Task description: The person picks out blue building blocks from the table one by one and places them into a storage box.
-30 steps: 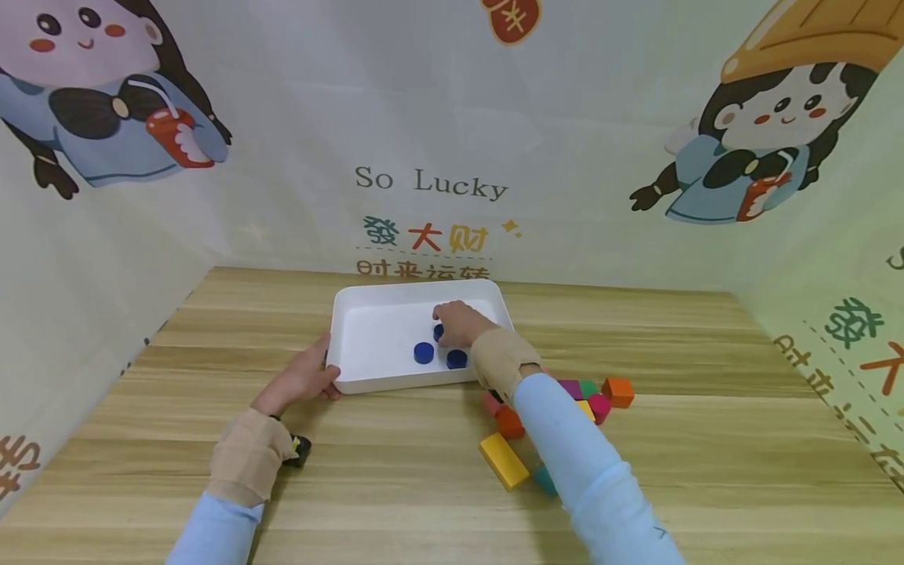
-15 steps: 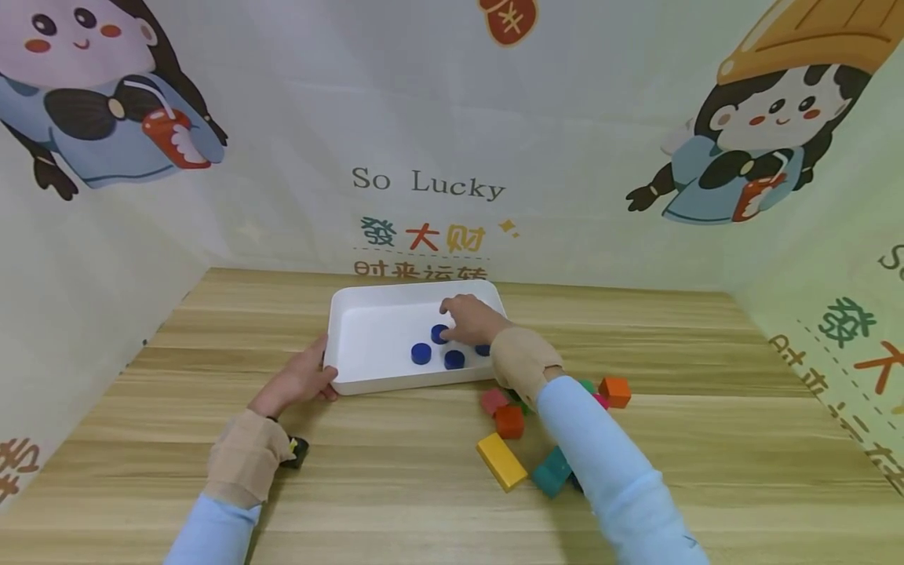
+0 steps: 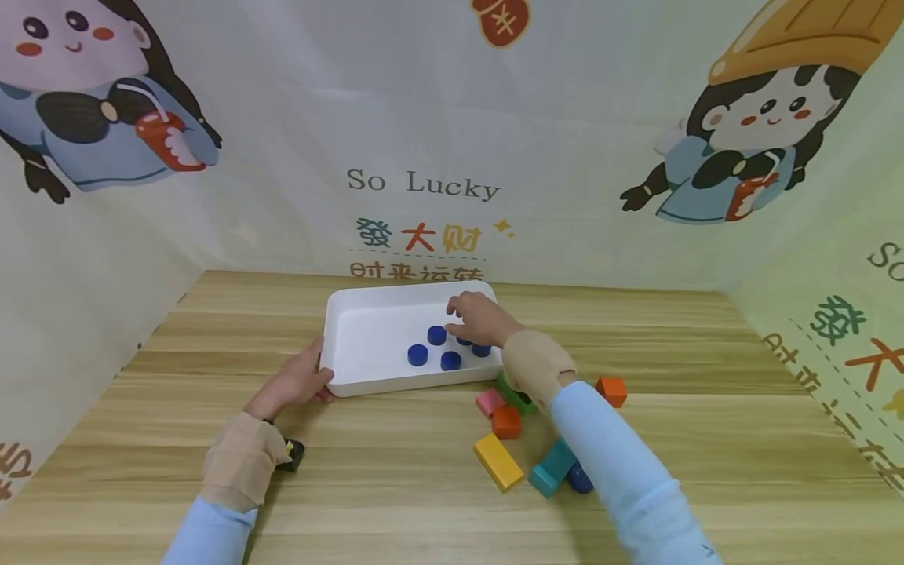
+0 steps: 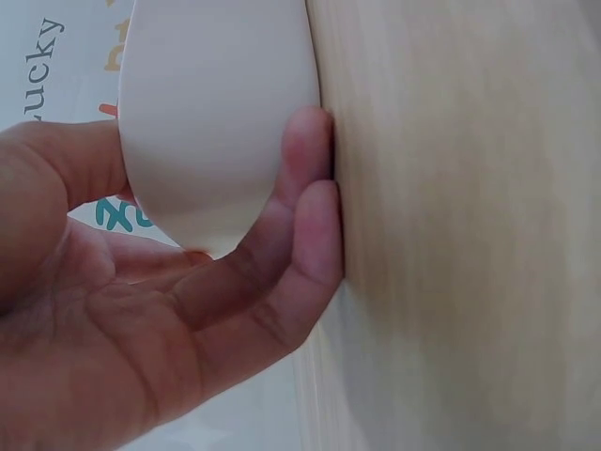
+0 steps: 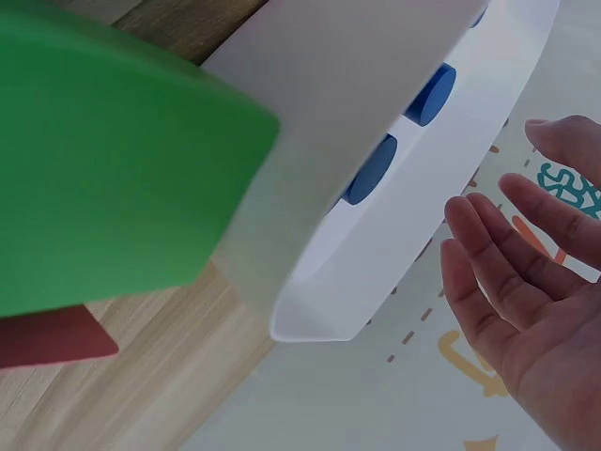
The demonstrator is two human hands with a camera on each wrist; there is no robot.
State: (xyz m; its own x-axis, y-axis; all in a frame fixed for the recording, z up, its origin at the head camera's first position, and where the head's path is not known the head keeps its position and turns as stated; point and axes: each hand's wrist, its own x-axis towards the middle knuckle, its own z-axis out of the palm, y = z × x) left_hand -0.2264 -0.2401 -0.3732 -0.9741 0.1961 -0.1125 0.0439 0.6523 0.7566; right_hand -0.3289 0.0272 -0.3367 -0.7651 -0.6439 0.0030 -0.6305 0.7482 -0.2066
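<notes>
Our left hand (image 3: 300, 375) grips the white tray (image 3: 367, 337) on the table (image 3: 367, 494) | our right hand (image 3: 487, 318) hovers over it — fingers loose, empty | blue discs (image 3: 436, 336) lie inside | backdrop (image 3: 282, 157) — we read "So Lucky" and "發大财"

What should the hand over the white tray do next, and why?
Maybe bring the right hand over to the dark blue piece beside the teal block. The hand looks empty, the white tray shows only blue discs inside, and that blue piece lies outside, so it might belong with them.
</notes>
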